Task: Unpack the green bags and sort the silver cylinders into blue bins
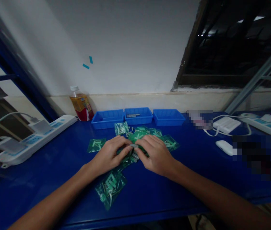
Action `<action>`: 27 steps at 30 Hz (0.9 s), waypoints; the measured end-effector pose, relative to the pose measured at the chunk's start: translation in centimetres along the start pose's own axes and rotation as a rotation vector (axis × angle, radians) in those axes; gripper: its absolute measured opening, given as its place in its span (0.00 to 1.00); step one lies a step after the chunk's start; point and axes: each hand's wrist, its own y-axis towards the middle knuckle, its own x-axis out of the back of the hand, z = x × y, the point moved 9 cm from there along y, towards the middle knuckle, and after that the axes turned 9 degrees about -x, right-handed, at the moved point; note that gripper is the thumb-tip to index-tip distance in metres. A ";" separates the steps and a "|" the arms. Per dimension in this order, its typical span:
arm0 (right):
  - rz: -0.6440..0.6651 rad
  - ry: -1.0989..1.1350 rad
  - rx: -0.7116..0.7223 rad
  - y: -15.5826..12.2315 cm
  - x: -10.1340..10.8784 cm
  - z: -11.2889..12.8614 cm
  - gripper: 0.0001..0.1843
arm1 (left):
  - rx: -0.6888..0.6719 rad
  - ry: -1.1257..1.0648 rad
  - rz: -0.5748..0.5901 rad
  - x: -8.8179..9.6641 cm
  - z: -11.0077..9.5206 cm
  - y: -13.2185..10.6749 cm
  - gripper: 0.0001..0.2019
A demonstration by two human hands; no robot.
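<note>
My left hand (116,150) and my right hand (152,152) meet over a pile of small clear green plastic bags (142,131). Between the fingertips of both hands is a small grey metallic piece (133,145), its exact kind too small to make out. Just below it lie more grey strip-like pieces (134,156), partly hidden by my fingers. Single green bags with pale parts inside lie around the pile: one bag (97,145) left of my left hand, another bag (111,188) nearer the front edge, and a third bag (170,142) beyond my right hand.
Along the wall stand a blue tray (107,118), a middle blue tray (139,119) holding grey strips, and a right blue tray (169,117). A drink bottle (81,105), power strips (39,135) with cables, a white charger (226,124) and a white case (224,147) flank the blue table (149,201).
</note>
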 end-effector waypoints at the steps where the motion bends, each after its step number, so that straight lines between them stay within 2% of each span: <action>1: -0.004 0.009 -0.014 0.0 0.0 -0.1 0.07 | -0.001 -0.004 -0.007 0.0 0.1 -0.1 0.08; 4: -0.007 0.084 -0.047 0.2 -0.1 -0.6 0.07 | -0.027 0.003 -0.050 0.4 0.0 -0.1 0.10; 10: 0.020 0.133 -0.046 1.5 -0.4 -0.5 0.08 | -0.058 0.068 -0.103 1.4 0.0 0.5 0.06; 14: 0.042 0.049 -0.003 3.0 -0.6 -0.4 0.08 | 0.025 0.090 -0.135 2.1 1.6 1.0 0.08; 16: 0.051 -0.034 0.020 4.5 -0.8 -1.2 0.10 | 0.077 0.112 -0.102 2.0 3.0 1.1 0.11; 18: 0.071 -0.143 -0.013 6.8 -1.3 -3.2 0.12 | 0.110 0.152 -0.021 1.6 4.6 1.0 0.13; 20: 0.158 -0.283 -0.149 9.7 -2.3 -6.9 0.14 | 0.097 0.189 0.092 0.7 5.8 0.7 0.14; 22: 0.433 -0.458 -0.275 11.8 -5.0 -10.8 0.17 | 0.057 0.202 0.196 -0.2 6.5 0.1 0.14; 23: 0.499 -0.482 -0.295 12.8 -5.8 -12.1 0.16 | 0.042 0.203 0.231 -0.5 6.7 -0.1 0.14; 27: 0.688 -0.532 -0.323 14.9 -9.1 -14.7 0.13 | 0.057 0.232 0.279 -0.8 7.0 -1.0 0.10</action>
